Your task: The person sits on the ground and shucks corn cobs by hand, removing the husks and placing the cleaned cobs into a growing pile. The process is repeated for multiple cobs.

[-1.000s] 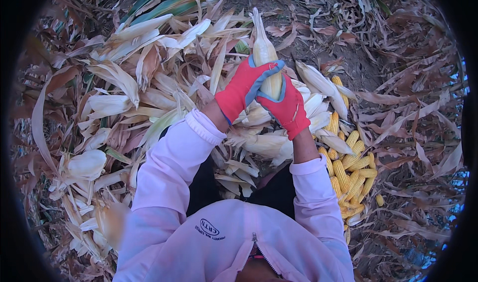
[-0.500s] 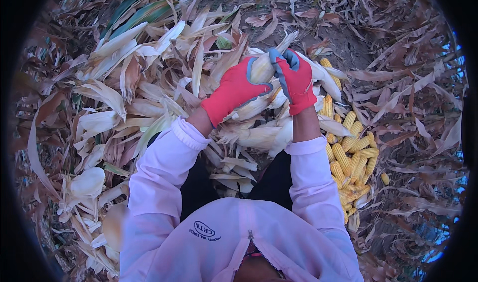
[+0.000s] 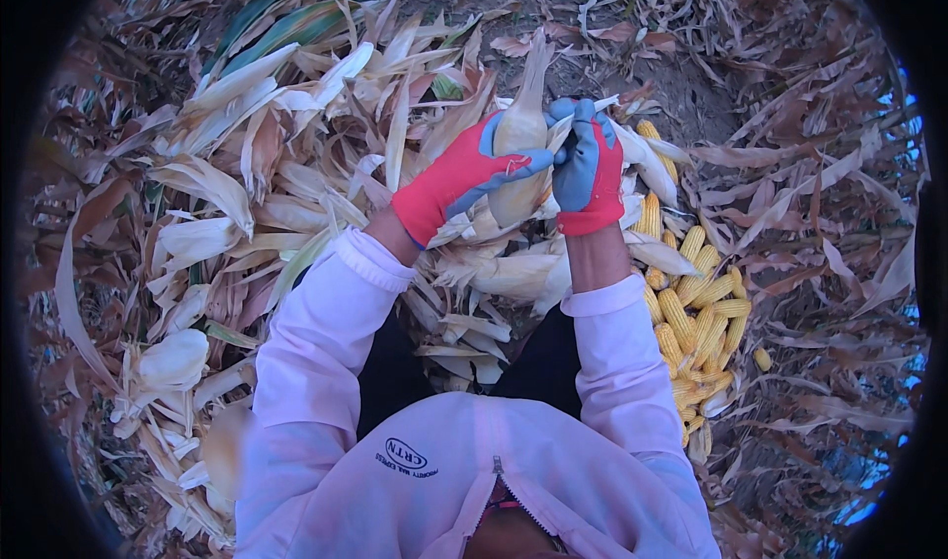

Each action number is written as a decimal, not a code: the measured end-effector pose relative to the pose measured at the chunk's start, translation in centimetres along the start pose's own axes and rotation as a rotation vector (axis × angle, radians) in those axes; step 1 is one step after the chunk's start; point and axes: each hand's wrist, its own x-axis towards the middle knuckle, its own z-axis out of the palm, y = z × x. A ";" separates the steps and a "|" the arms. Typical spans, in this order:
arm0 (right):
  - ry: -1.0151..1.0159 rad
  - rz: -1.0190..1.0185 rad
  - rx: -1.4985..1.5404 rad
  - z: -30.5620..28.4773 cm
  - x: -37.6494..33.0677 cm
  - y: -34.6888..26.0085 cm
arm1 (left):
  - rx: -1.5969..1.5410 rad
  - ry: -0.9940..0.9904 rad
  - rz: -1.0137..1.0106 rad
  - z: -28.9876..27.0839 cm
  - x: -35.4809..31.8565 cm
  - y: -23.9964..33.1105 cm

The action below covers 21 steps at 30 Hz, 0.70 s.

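My left hand (image 3: 466,172), in a red glove with a grey-blue palm, is closed around an ear of corn (image 3: 520,129) still wrapped in pale dry husk. The ear stands nearly upright in the picture, its tapered tip pointing away from me. Just right of it, my right hand (image 3: 591,169), gloved the same way, has its fingers pinched on a strip of husk (image 3: 604,104) that pulls away from the ear's side. The right fingertips partly hide the strip. Below both hands lie more husked ears (image 3: 513,273) between my knees.
To my right is a pile of bare yellow corn cobs (image 3: 701,327), with one small cob (image 3: 762,359) apart from it. Loose dry husks (image 3: 207,189) heap up on the left. Dry leaves (image 3: 820,292) cover the ground at right, and bare soil (image 3: 681,85) shows ahead.
The ear has turned more upright in my left hand. My right hand has shifted from the ear's tip to its right side and drawn a husk strip outward.
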 end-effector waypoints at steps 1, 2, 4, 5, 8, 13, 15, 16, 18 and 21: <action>0.012 0.043 0.109 0.0 0.0 0.4 | -0.029 0.010 0.019 -0.1 0.3 -0.3; -0.041 0.062 0.145 0.4 -0.2 0.5 | -0.061 0.025 0.037 -0.3 0.4 -0.9; 0.030 0.112 0.406 1.2 -0.5 0.1 | -0.202 0.097 0.036 -1.1 0.8 -1.6; 0.070 0.136 0.536 1.6 -0.5 -0.1 | -0.311 0.151 0.014 -1.7 1.1 -1.8; 0.078 0.092 0.572 -3.1 2.1 0.1 | -0.427 0.368 0.080 -4.1 1.9 -0.6; -0.003 0.095 0.691 -11.1 5.4 0.3 | -0.603 0.660 0.392 -9.8 2.6 1.3; 0.137 0.180 0.690 -9.8 4.5 0.9 | -0.580 0.709 0.430 -11.2 2.4 1.3; -0.016 0.204 0.756 -11.1 4.9 2.5 | -0.547 0.762 0.453 -11.4 2.5 1.0; 0.042 0.206 0.543 -6.9 4.1 1.5 | -0.677 0.788 0.379 -12.2 2.3 0.5; -0.050 0.181 0.249 -2.5 2.2 1.6 | -0.712 0.784 0.314 -11.4 2.5 0.3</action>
